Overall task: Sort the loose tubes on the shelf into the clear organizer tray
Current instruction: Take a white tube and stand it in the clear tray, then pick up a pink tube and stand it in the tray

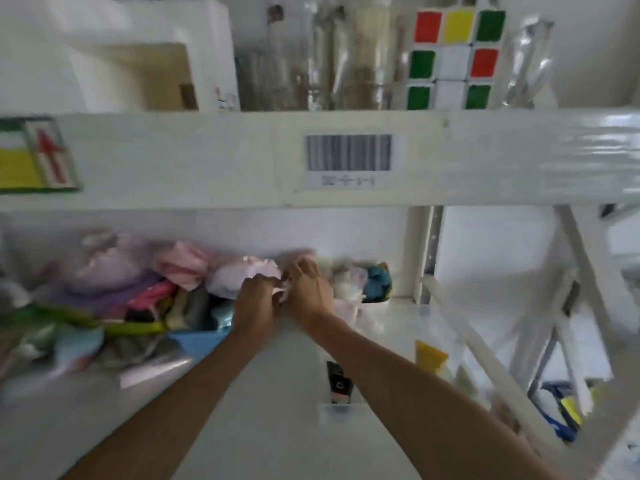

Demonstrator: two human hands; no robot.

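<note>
The picture is motion-blurred. Both my hands reach to the back of the lower shelf and meet there. My left hand (256,299) and my right hand (308,284) are each closed on a small pale pink item (281,292) held between them; I cannot tell whether it is a tube. Nearer to me on the right stands the clear organizer tray (337,414). A black tube (338,381) stands upright in its front compartment. A yellow tube (431,356) stands in it further right.
A heap of pink, purple and green packets (121,282) fills the shelf's left side, with a blue bin (197,341) at its edge. A teal item (379,282) lies by the white upright (415,254). The shelf above carries a barcode label (348,157) and a puzzle cube (453,60).
</note>
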